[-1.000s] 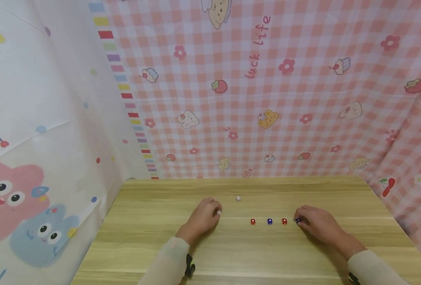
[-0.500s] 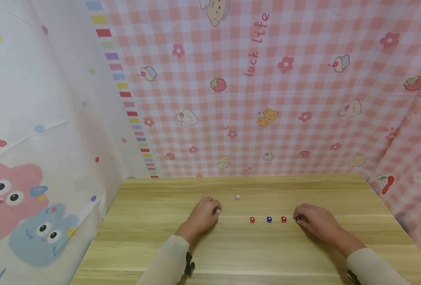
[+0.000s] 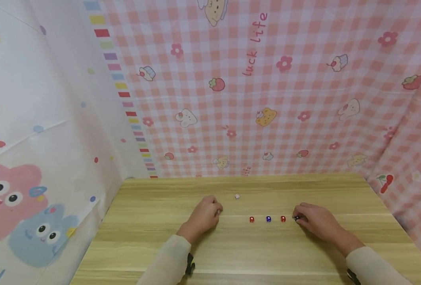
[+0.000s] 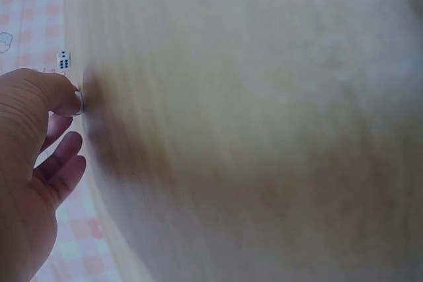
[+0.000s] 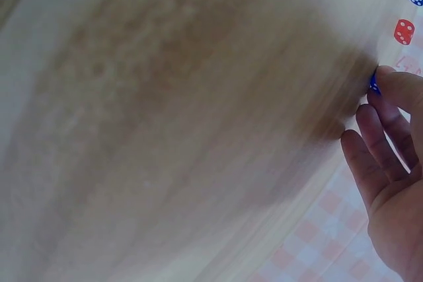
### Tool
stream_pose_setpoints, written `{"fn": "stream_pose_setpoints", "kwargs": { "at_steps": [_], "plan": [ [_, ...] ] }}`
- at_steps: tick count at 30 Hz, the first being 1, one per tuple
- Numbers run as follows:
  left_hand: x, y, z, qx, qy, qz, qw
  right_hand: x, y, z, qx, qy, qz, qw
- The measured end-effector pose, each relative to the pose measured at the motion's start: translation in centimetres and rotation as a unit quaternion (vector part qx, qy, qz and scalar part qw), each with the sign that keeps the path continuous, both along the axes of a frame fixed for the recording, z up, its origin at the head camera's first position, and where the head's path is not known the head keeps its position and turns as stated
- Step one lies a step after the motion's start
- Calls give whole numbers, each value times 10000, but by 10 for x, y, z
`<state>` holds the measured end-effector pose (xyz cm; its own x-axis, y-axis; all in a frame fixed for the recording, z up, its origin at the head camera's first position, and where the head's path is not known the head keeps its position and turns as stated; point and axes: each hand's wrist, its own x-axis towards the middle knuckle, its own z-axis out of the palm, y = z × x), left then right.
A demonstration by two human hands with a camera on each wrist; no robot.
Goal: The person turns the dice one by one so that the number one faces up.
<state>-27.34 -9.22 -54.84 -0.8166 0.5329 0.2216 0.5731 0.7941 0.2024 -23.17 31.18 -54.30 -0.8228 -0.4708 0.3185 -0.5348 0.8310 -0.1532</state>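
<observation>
My left hand (image 3: 204, 215) pinches a white die (image 4: 79, 103) between thumb and fingertip, low over the wooden table; the fingers cover most of the die. A second white die (image 3: 237, 196) lies a little further back, to the right of that hand. In my right hand (image 3: 318, 222), thumb and forefinger pinch a blue die (image 5: 375, 82) at the right end of a short row. That row runs from a red die (image 3: 252, 219) through another blue die (image 3: 269, 219) to a second red die (image 3: 283, 218), spaced slightly apart. The right hand's other fingers are loosely bent.
The wooden table (image 3: 260, 253) reaches back to a pink checked cloth (image 3: 231, 107) hanging behind it. A white cloth (image 3: 67, 150) with cartoon figures hangs on the left, and more checked cloth (image 3: 410, 158) on the right.
The left hand has turned slightly, so its white die shows less in the head view. The right hand and the row of dice stay in place; the whole view shifts slightly.
</observation>
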Motion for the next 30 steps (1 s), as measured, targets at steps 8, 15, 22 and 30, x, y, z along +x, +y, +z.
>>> {"fn": "stream_pose_setpoints", "kwargs": {
  "at_steps": [8, 15, 22, 30],
  "plan": [
    [0, -2, 0, 339, -285, 97, 9990, -1, 0, 0, 33, 45, -6, 10000],
    [-2, -3, -3, 593, -378, 288, 9971, 0, 0, 0, 27, 55, -14, 10000],
    [-3, -6, -6, 700, -515, 433, 9953, 0, 0, 0, -13, 72, -13, 10000],
    [-2, -6, -2, 699, -518, 339, 9956, -1, 0, -1, 35, 45, 3, 10000]
  ]
}}
